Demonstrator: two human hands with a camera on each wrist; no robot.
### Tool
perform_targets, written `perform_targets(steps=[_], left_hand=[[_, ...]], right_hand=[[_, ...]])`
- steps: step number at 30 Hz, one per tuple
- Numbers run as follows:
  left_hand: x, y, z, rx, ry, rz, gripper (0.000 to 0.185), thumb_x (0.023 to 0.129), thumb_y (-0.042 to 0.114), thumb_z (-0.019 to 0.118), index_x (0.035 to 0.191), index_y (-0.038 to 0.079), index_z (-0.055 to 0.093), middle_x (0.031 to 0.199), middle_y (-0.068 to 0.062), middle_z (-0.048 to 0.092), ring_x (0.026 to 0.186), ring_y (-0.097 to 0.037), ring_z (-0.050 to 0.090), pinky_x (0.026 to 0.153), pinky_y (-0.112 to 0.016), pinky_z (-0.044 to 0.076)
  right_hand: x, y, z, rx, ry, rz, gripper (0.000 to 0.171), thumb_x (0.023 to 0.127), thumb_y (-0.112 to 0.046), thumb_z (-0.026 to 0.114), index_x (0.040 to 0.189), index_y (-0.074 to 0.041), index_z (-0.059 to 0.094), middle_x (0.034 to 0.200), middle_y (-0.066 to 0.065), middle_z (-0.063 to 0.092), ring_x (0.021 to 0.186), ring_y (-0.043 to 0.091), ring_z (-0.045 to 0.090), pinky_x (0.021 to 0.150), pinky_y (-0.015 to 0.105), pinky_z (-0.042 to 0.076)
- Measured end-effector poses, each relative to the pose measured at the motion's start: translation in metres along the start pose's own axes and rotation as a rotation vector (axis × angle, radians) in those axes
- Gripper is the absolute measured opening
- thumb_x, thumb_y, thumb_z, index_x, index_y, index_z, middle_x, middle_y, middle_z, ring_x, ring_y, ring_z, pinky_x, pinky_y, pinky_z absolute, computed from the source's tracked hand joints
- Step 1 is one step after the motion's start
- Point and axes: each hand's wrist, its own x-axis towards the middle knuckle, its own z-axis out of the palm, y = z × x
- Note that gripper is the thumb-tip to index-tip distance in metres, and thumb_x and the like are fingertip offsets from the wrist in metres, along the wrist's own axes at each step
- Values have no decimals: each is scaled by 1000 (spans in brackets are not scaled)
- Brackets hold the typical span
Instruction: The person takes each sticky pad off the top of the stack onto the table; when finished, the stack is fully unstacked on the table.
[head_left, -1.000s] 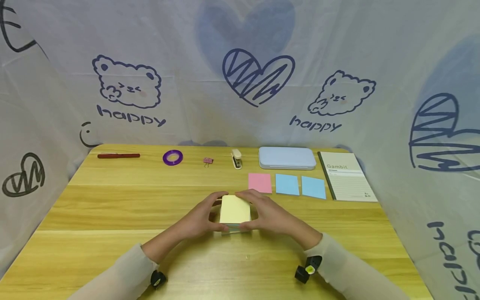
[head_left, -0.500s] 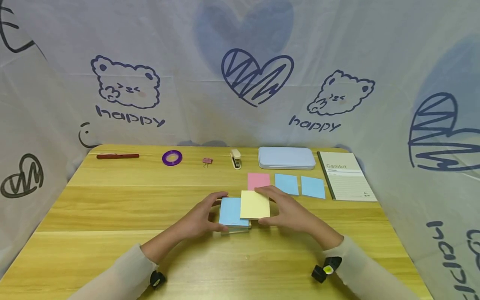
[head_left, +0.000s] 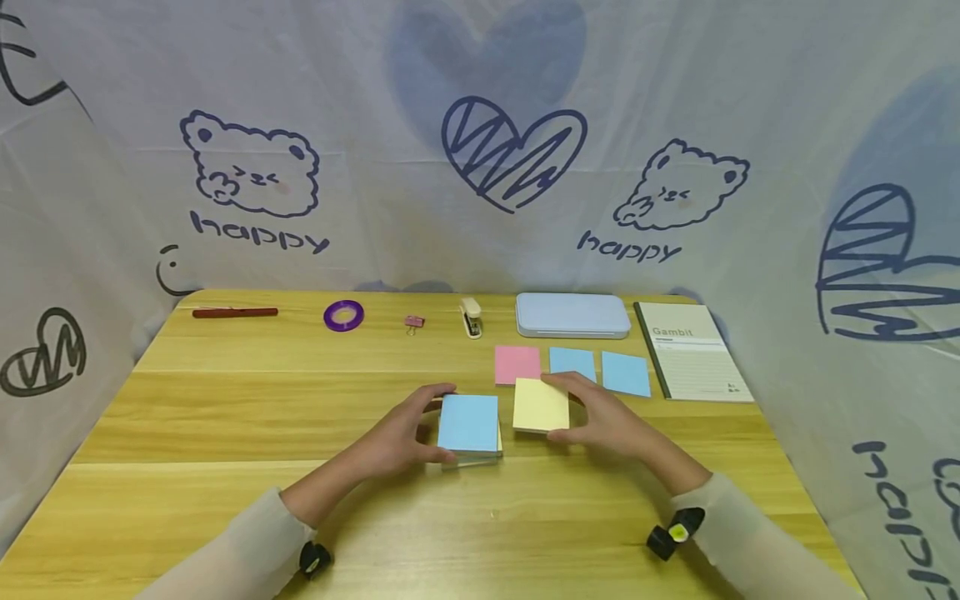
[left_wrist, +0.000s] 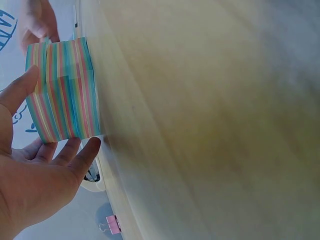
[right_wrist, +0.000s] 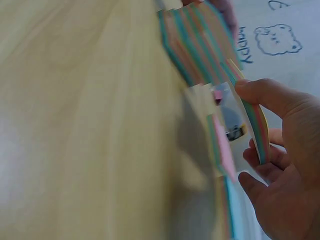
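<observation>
In the head view my left hand (head_left: 397, 433) grips a tall stack of sticky note pads (head_left: 468, 423), blue on top, thumb on the near side and fingers on the far side. Coloured layers show along the stack's sides (left_wrist: 62, 95) in the left wrist view. To its right, my right hand (head_left: 607, 421) pinches a thin, yellow-topped sticky note pad (head_left: 540, 406) between thumb and fingers. In the right wrist view this pad (right_wrist: 255, 117) is held off the table. Behind it lie a pink sticky note pad (head_left: 517, 364) and two blue ones (head_left: 626, 374), one partly hidden.
Along the table's back edge lie a dark red pen-like stick (head_left: 235, 313), a purple tape roll (head_left: 343, 316), a pink binder clip (head_left: 414, 322), a white stapler (head_left: 471, 317) and a pale blue case (head_left: 573, 316). A notebook (head_left: 693, 352) lies at the right. Printed cloth surrounds the table.
My right hand has taken the yellow-topped pad off the stack and moved it right, baring the blue top. The left hand stays in place around the stack.
</observation>
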Motion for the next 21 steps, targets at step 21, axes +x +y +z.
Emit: perform_targets(steps=[21], left_hand=[[-1, 0, -1, 27, -8, 8, 90, 85, 14, 86, 157, 6, 34, 155, -20, 41, 144, -50, 39, 111, -60, 44]], right_hand=[[1, 25, 28, -72, -69, -62, 83, 89, -36, 83, 157, -12, 42, 163, 14, 37, 150, 37, 34, 120, 59, 34]])
